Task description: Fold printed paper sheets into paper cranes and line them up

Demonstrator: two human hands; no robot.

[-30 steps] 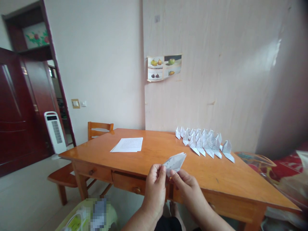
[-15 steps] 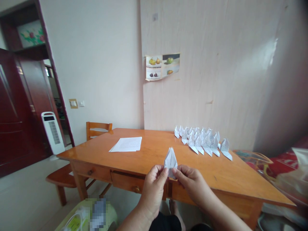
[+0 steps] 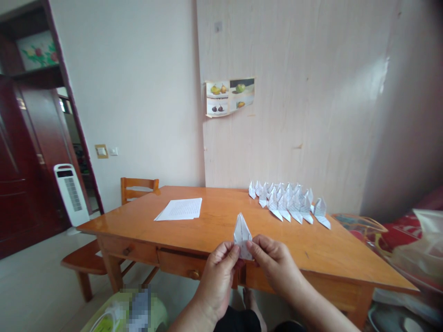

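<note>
A small folded paper piece, white and pointed at the top, is held upright between both hands above the table's front edge. My left hand pinches its lower left side with thumb and fingers. On the lower right side, my right hand grips it, the thumb lying across the front. Several similar folded paper pieces stand in close rows at the table's back right. Farther left lies a stack of printed paper sheets.
The wooden table has drawers in front, the middle one slightly pulled out. A bench and a chair are at its left. Plastic bags crowd the right side. A yellow-green container sits low at left.
The view has shifted slightly. My left thumb has slid a little lower on the folded paper, showing more of its front. Both hands still hold it.
</note>
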